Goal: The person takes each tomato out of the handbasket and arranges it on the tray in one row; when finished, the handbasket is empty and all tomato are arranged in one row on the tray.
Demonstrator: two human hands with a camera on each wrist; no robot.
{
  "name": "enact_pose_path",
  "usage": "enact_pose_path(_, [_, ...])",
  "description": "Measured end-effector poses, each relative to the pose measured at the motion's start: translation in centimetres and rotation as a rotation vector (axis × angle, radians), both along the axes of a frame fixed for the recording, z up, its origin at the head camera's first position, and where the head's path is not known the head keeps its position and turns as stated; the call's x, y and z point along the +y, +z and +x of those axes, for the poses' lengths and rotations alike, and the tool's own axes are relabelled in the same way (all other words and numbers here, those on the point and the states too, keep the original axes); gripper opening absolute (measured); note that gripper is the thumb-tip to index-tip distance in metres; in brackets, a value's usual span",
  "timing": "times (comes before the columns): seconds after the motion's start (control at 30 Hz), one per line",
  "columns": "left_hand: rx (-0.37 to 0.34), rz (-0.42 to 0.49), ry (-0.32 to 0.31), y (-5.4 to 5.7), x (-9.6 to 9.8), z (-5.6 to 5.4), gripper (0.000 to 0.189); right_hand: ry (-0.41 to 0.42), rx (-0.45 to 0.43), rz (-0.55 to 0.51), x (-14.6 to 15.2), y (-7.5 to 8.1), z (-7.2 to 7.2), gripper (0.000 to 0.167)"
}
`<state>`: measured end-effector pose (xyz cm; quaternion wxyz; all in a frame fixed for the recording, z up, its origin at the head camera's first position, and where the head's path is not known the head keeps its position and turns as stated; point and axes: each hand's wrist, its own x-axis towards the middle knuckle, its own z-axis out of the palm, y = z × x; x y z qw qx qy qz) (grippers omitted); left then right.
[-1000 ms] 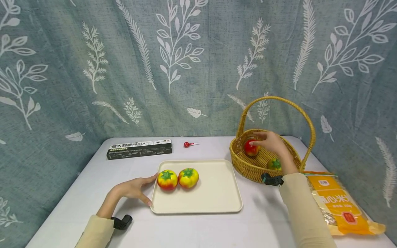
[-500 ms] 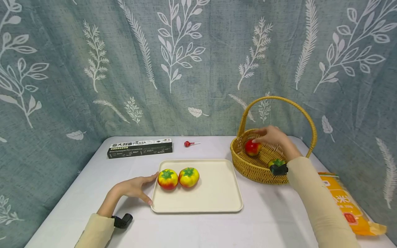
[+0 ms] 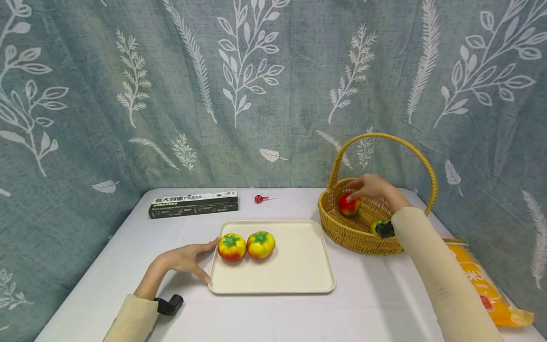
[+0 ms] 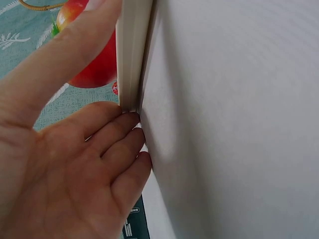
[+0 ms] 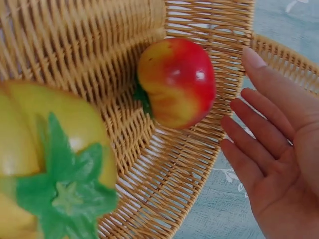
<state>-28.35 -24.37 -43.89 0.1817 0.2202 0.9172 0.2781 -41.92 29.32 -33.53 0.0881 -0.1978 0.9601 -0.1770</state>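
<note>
My left hand (image 3: 184, 261) rests against the left edge of a cream tray (image 3: 295, 256), its thumb by the near corner and its fingertips touching the rim (image 4: 130, 64). On the tray's left side, two yellow-and-red toy tomatoes (image 3: 232, 248) with green tops sit side by side. Over the wicker basket (image 3: 342, 235) hovers my right hand (image 3: 372, 186), fingers extended. Below it lies a red-and-yellow tomato (image 5: 177, 82); the right wrist view shows a gap between that tomato and the fingers. Another tomato (image 5: 75, 134), mostly yellow, is partly hidden by the wrist strap in the head view.
A dark pasta box (image 3: 193, 205) lies at the back left, with a red lollipop (image 3: 259, 199) to its right. The basket's tall handle (image 3: 430, 173) arches over the basket. An orange food bag (image 3: 483, 289) lies at the right, partly behind the right sleeve.
My right forearm has swung to the right, with the hand staying over the red tomato in the basket. The left hand and the tray have kept their places.
</note>
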Motion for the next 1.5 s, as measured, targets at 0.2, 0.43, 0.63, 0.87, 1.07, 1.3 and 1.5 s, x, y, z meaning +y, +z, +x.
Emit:
enact_pose_path(0.2, [-0.001, 0.005, -0.004, -0.1, 0.0, 0.0, 0.111, -0.011, 0.007, 0.017, -0.1, -0.6, -0.7, 0.062])
enact_pose_path(0.43, [0.001, 0.000, 0.003, 0.0, 0.0, -0.1, 0.111, -0.015, -0.042, 0.042, 0.2, -1.2, -1.5, 0.060])
enact_pose_path(0.63, [0.000, -0.010, 0.000, -0.2, -0.1, -0.3, 0.111, -0.013, -0.074, 0.062, 0.3, -1.4, -1.7, 0.061])
enact_pose_path(0.87, [-0.006, -0.007, -0.002, 0.0, -0.1, -0.2, 0.110, -0.030, -0.109, 0.058, 0.3, -1.4, -1.8, 0.062])
enact_pose_path(1.07, [-0.008, -0.008, 0.002, -0.1, -0.1, -0.3, 0.110, -0.032, -0.100, 0.059, 0.0, -1.6, -2.0, 0.061])
enact_pose_path(1.3, [-0.005, -0.011, 0.003, -0.1, -0.1, -0.2, 0.111, -0.052, -0.088, 0.074, -0.1, -2.1, -2.4, 0.060])
enact_pose_path(1.5, [-0.001, -0.010, 0.002, 0.0, -0.2, -0.1, 0.111, -0.036, -0.062, 0.084, 0.0, -2.0, -2.5, 0.061])
